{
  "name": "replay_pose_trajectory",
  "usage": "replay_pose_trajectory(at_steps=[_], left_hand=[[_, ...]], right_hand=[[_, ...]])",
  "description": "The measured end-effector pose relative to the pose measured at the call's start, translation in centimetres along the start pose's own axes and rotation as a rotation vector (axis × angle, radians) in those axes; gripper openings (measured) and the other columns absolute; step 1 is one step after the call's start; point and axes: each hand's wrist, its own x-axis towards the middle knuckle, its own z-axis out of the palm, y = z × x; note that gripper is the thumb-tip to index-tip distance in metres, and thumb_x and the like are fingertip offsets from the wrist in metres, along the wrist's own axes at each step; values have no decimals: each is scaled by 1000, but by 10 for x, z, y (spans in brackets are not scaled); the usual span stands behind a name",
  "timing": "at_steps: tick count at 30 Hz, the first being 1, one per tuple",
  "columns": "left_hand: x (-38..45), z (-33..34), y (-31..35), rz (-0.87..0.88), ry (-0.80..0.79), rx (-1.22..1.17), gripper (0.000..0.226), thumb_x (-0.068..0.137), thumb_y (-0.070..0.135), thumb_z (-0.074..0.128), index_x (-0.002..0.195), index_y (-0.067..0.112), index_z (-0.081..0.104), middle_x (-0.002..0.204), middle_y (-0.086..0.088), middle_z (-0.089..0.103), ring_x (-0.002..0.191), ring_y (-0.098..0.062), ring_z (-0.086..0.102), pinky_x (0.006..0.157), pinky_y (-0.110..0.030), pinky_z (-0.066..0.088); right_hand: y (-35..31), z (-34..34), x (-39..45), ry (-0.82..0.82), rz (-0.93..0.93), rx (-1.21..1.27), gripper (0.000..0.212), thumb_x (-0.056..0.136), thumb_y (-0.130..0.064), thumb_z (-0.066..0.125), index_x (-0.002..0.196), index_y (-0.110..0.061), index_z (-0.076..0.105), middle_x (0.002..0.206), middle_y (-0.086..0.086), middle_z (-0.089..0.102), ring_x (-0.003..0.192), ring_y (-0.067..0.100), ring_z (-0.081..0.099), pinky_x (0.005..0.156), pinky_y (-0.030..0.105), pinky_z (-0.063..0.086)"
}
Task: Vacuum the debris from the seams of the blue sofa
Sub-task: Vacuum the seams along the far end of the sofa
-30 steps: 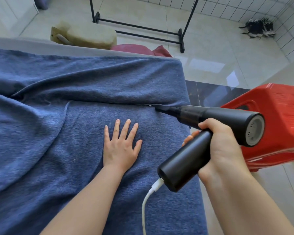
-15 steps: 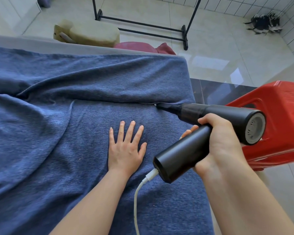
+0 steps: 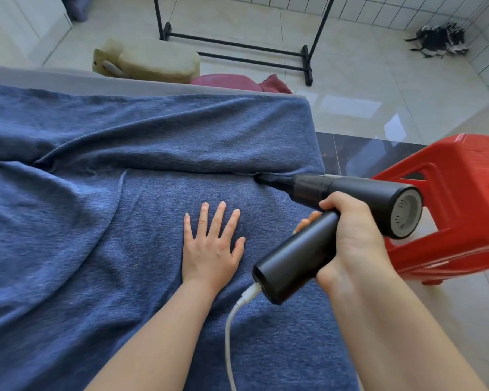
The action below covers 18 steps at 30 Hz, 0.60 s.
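Note:
The blue sofa [image 3: 102,249] fills the left and middle of the head view, covered in wrinkled blue fabric. A seam [image 3: 198,172] runs across it between seat and back. My right hand [image 3: 350,238] grips the handle of a black handheld vacuum [image 3: 359,193]. Its narrow nozzle [image 3: 268,179] points left and touches the right end of the seam. A white cable [image 3: 232,328] hangs from the handle's base. My left hand [image 3: 211,246] lies flat on the seat with fingers spread, just below the seam. A few pale specks dot the fabric.
A red plastic stool [image 3: 458,210] stands right of the sofa, close behind the vacuum. Beyond the sofa lie a beige cushion [image 3: 153,63], a dark red cloth [image 3: 237,81] and a black rack base [image 3: 237,49] on the tiled floor. A striped bundle [image 3: 438,40] sits far right.
The nozzle has stayed at the right end of the seam, shifting only slightly. My left hand remains flat on the seat. The view has drifted a little.

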Motion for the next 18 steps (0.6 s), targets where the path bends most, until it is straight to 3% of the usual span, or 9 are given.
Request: replay_pose_trajectory(at_steps=[6, 12, 18], left_hand=[[-5, 1, -1, 22, 9, 1, 65, 94, 58, 5, 155, 36, 12, 164, 1, 14, 152, -29, 4, 119, -57, 0], [-16, 1, -4, 46, -35, 10, 63, 92, 57, -4, 152, 39, -10, 165, 3, -5, 151, -25, -11, 119, -52, -8], [-40, -3, -7, 74, -58, 11, 65, 91, 57, -6, 153, 40, -7, 164, 4, -8, 151, -24, -12, 120, -48, -9]], right_hand=[[3, -18, 3, -20, -34, -19, 14, 75, -8, 63, 86, -10, 55, 60, 4, 52, 47, 18, 49, 48, 23, 47], [11, -20, 3, 4, -29, 9, 12, 73, -7, 64, 83, -7, 57, 59, 6, 55, 46, 19, 51, 50, 24, 49], [12, -38, -3, 12, -264, -201, 8, 67, -9, 70, 65, -10, 62, 45, 2, 58, 39, 17, 55, 52, 30, 51]])
